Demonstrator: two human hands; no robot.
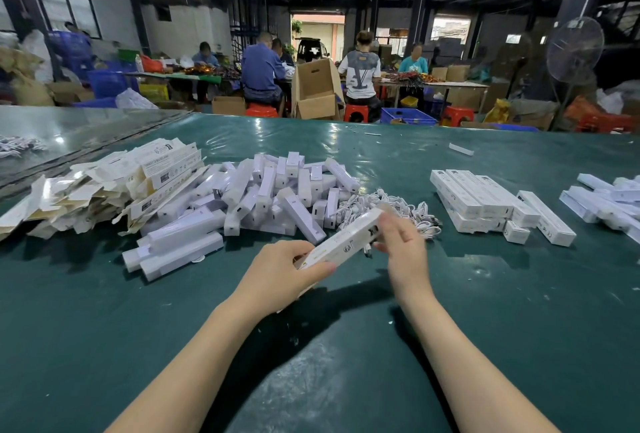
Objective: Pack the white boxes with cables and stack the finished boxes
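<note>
Left hand [277,269] grips long white cardboard box [343,242]; right hand [403,249] at its far end, finger grip unclear; white cables [388,207] beyond fingertips.

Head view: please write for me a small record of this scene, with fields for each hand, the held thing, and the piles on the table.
left hand: grips the white box at its left end
right hand: pinches the box's right end; blurred
white box: held tilted above the green table
cables: loose white pile behind the held box
heap of white boxes: left of the cables
flat cartons: pile at far left
finished boxes: layered stack at right
</note>
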